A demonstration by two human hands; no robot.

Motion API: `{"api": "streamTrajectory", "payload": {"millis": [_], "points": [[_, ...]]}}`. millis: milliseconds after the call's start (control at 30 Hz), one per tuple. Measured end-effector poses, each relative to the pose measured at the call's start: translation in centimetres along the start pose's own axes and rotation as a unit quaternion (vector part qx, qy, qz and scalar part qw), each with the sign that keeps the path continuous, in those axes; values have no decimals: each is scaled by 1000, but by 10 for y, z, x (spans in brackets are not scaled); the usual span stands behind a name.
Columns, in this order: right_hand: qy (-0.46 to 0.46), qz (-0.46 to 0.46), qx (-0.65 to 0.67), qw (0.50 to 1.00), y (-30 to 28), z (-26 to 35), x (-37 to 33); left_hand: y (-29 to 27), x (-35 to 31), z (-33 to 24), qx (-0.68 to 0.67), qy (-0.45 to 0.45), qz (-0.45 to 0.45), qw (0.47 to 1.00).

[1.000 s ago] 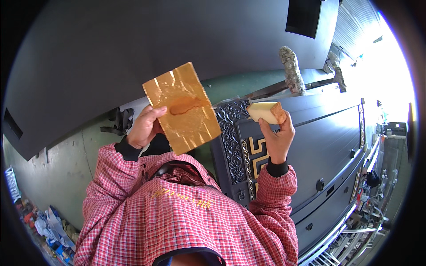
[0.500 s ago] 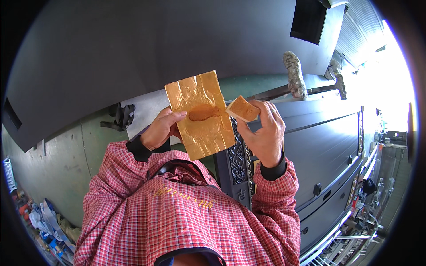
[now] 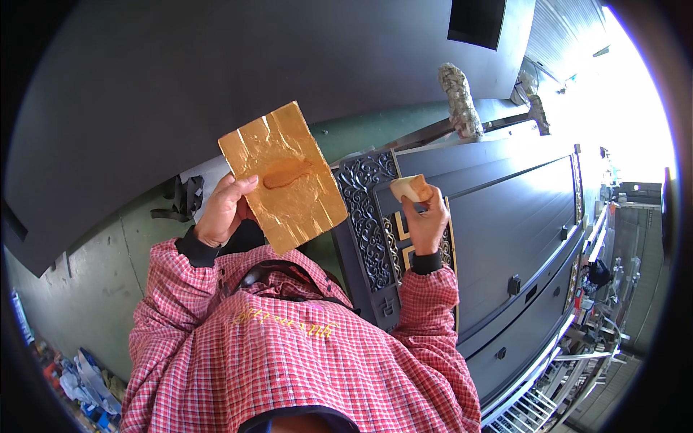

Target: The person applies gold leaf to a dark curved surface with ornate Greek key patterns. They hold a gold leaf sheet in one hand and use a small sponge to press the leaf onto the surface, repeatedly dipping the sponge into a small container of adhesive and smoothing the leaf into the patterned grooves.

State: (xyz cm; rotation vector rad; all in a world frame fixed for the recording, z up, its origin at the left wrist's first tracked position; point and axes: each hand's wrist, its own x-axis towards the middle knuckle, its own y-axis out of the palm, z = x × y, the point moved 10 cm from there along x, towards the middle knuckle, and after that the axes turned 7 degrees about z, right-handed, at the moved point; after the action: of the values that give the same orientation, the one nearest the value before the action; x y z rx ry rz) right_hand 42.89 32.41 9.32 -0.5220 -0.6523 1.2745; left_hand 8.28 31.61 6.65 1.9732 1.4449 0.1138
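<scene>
My left hand [image 3: 225, 209] grips the edge of a flat, gold-coated board [image 3: 303, 206], thumb on top and fingers underneath. A wet, darker gold puddle of paint [image 3: 283, 175] lies near the board's middle. In my right hand [image 3: 427, 220] is a small block of sponge [image 3: 410, 189], pinched between thumb and fingers, pale on one side and gold-orange on another. The sponge is apart from the board, over a dark panel [image 3: 498, 231] with raised scrollwork [image 3: 367, 209] and gold-coloured trim along its border.
Another large dark panel [image 3: 180, 72] spans the far left, with a rectangular opening [image 3: 476, 22]. Wrapped supports [image 3: 460, 101] stand between the panels. Black straps [image 3: 177, 198] lie at left. Rags and clutter [image 3: 86, 386] sit at lower left; metal racks [image 3: 577, 368] stand at right.
My right hand has drawn the sponge away from the board, toward the scrollwork panel. The board has shifted left with my left hand and tilted, and the whole view has turned slightly.
</scene>
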Motion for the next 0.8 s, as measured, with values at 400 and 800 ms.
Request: {"api": "streamTrajectory", "payload": {"millis": [400,800], "points": [[-30,-17,-46,998,25,-24,-6,-7,-3,-6,0,19,-30,999],[-42,-28,-87,995,17,-27,-3,-17,0,0,-10,26,-21,999]]}}
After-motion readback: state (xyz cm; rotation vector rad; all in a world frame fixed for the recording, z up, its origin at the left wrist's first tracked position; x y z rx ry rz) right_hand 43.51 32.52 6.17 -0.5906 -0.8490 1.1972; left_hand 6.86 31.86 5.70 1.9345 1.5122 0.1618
